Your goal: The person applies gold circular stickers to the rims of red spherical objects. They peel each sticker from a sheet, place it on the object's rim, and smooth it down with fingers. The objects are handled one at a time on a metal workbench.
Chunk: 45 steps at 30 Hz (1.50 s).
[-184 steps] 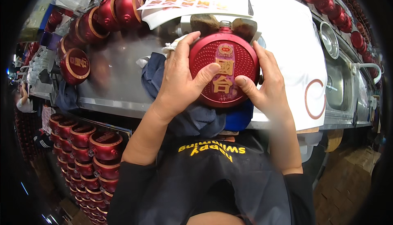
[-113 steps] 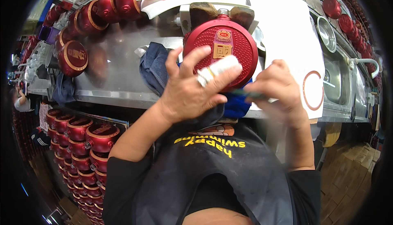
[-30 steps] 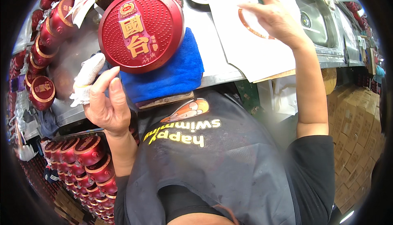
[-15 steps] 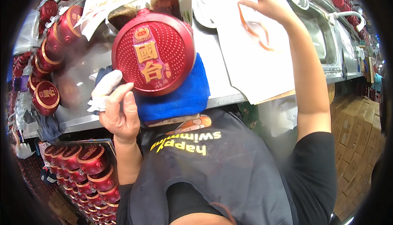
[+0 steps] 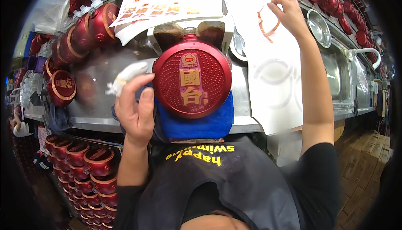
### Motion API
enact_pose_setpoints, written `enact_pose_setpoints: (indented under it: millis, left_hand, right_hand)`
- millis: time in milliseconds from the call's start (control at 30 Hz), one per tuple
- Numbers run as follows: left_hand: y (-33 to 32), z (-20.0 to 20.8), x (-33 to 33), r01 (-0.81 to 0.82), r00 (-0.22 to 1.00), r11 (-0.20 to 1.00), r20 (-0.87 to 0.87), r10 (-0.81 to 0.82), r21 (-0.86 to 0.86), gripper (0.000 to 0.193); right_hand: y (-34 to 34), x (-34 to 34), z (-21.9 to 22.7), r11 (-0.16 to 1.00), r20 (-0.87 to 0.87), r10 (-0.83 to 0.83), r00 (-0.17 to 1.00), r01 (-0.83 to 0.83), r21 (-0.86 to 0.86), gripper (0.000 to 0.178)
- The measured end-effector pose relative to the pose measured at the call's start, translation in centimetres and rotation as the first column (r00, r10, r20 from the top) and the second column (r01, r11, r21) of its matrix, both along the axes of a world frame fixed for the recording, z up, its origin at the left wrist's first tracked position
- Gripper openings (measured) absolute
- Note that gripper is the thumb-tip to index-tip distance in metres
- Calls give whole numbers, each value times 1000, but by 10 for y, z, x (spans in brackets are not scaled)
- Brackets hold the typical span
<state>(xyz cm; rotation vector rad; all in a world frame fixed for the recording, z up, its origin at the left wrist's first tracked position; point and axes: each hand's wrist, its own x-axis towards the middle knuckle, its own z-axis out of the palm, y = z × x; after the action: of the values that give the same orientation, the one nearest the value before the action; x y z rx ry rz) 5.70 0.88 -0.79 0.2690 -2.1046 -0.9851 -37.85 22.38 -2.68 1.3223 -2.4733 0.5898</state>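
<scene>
A round, flat red bottle [image 5: 213,79] with gold characters and a dotted face lies tilted toward me, its neck between two dark brown blocks [image 5: 210,33]. Beneath its near side is a folded blue cloth [image 5: 190,125]. My left hand [image 5: 136,112] is at the bottle's left edge, thumb and forefinger apart. A white cloth wrap [image 5: 130,76], apparently around one finger, shows beyond them; whether the fingertips touch the bottle is unclear. At the far right, my right hand [image 5: 289,15] pinches a thin, curved orange-red strip [image 5: 264,32] over a white sheet [image 5: 274,91].
A printed sheet of red and gold labels [image 5: 167,3] lies behind the blocks. Red bottles [image 5: 63,87] line the left side; more [image 5: 100,161] are stacked below. On the right are a metal bowl [image 5: 319,28], a sink [image 5: 335,77] and a white tap [image 5: 364,52].
My view has shifted, so the bottle sits further right and lower. My right hand still pinches the strip, which now hangs in a tighter curve. My left hand stays beside the bottle.
</scene>
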Motion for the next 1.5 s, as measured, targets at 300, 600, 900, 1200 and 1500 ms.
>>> enact_pose_setpoints:
  millis: [300, 600, 900, 1200, 1500]
  left_hand:
    - [64, 78, -119, 380, 924, 911, 15, -382, -159, 58]
    - [40, 82, -41, 504, 743, 476, -81, -664, 721, 17]
    - [-6, 38, -40, 38, 978, 984, 197, -73, 177, 16]
    - [-17, 17, -62, -22, 989, 998, 145, 30, -56, 18]
    - [-18, 22, -67, -2, 981, 998, 192, 15, -70, 19]
  right_hand:
    - [26, 175, 149, 929, 84, 352, 932, -338, -150, 20]
    - [37, 236, 142, 907, 232, 407, 883, -359, -222, 23]
    - [-36, 236, 55, 936, 421, 326, 846, -225, -273, 18]
    - [-43, 231, 51, 966, 285, 224, 932, -174, -189, 15]
    - [-46, 244, 53, 919, 93, 377, 921, -360, -160, 45]
